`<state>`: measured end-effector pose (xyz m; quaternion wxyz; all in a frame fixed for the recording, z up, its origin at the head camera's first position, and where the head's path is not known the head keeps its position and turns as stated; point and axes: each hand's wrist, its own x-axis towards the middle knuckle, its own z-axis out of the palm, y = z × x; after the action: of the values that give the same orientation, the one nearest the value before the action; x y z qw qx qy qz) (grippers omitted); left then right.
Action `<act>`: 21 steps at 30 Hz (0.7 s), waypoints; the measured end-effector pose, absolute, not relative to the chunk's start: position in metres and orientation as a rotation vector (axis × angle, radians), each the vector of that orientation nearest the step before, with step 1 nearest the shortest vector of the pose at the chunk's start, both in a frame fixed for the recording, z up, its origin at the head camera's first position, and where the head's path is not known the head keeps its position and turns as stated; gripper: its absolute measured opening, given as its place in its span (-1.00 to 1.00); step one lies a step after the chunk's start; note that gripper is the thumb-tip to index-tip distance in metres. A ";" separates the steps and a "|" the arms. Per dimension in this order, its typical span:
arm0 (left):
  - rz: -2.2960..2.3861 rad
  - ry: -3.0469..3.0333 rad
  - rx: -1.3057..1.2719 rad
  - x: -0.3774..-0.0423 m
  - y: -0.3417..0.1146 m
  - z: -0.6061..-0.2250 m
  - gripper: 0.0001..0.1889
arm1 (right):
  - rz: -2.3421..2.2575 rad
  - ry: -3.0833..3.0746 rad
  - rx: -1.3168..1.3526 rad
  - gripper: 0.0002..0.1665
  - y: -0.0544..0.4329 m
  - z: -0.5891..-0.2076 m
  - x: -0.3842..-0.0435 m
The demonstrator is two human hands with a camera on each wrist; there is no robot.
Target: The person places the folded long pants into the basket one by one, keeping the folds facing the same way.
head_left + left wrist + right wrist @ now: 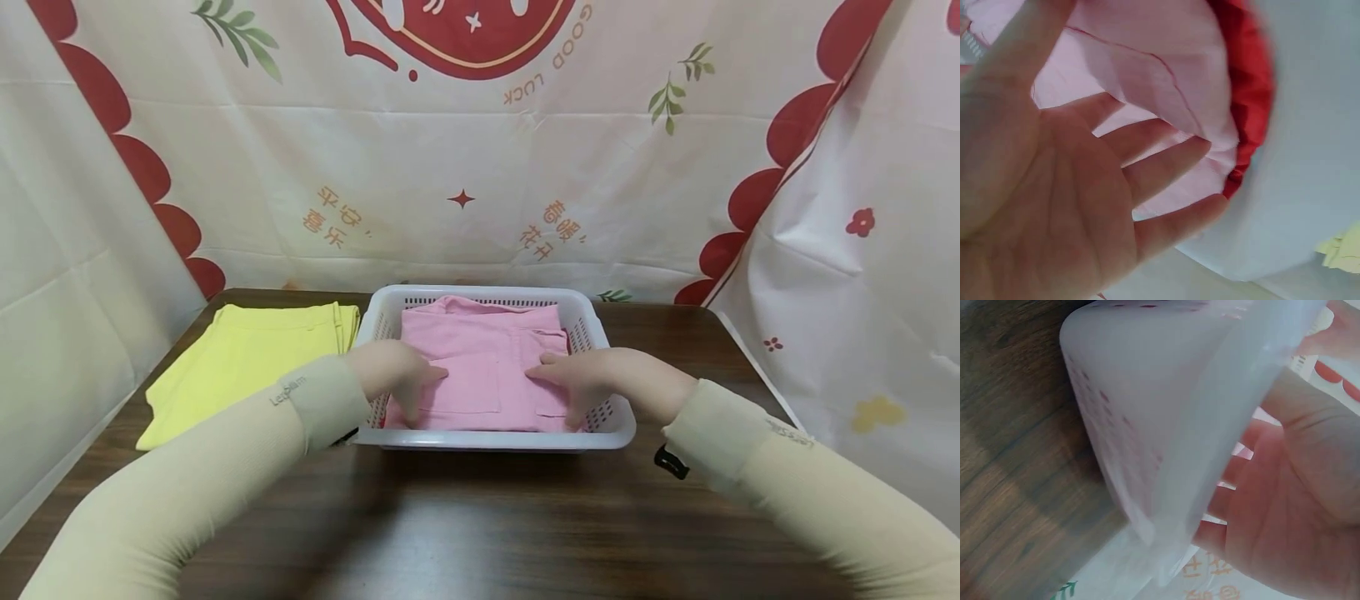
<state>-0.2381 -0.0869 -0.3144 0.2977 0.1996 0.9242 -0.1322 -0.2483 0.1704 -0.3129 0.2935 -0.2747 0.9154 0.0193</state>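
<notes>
A folded pink garment (468, 354) with a stitched pocket lies in a white plastic basket (487, 439). In the left wrist view, red cloth (1252, 81) shows under the garment's edge. My left hand (397, 375) reaches over the basket's left side, its relaxed, spread fingers at the pink cloth. From the right, my right hand (592, 375) comes over the opposite side with its fingertips on the garment. The right wrist view has this hand behind the basket's wall (1179, 425), which hides its fingertips.
A folded yellow garment (258, 358) lies on the dark wooden table (480, 533), left of the basket. Behind the table hangs a printed white curtain (420, 158), with more white cloth at both sides. Light sleeves cover both forearms.
</notes>
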 end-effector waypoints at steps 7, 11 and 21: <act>-0.102 2.415 0.526 -0.241 -0.104 -0.310 0.01 | -0.053 2.423 -0.766 0.09 0.182 -0.307 -0.249; -0.002 2.402 0.554 -0.241 -0.111 -0.307 -0.03 | -0.153 2.417 -0.745 0.07 0.185 -0.304 -0.247; 0.270 2.394 0.601 -0.242 -0.130 -0.298 -0.14 | -0.242 2.441 -0.614 0.05 0.186 -0.297 -0.243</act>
<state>-0.2421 -0.1297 -0.2977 0.3235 0.2291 0.9123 0.1027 -0.2427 0.1864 -0.2974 0.3016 -0.2315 0.9204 -0.0913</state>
